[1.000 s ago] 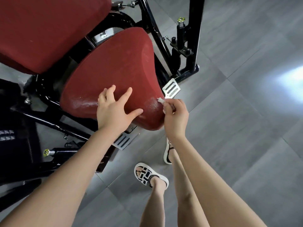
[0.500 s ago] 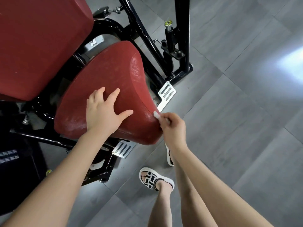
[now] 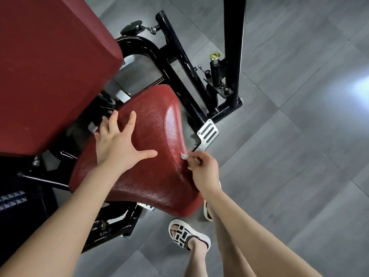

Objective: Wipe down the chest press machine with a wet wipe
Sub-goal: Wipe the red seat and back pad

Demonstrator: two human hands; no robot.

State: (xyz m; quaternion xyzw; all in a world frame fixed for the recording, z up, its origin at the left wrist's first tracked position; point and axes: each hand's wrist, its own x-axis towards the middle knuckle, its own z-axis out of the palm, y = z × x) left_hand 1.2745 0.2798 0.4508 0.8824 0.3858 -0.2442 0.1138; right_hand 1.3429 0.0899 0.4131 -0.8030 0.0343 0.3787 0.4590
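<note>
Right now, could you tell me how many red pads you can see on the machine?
2: the seat pad under both hands, and the back pad at upper left, cut off by the frame; others may lie outside the view.

Our bare arms, bare legs and strappy sandals

We wear no sleeves: both forearms are bare down to the left hand (image 3: 117, 148) and right hand (image 3: 203, 170); our legs are bare too, and the chunky white-soled sandal with black-and-white woven straps (image 3: 185, 234) has a dark ankle strap, its partner mostly hidden
</note>
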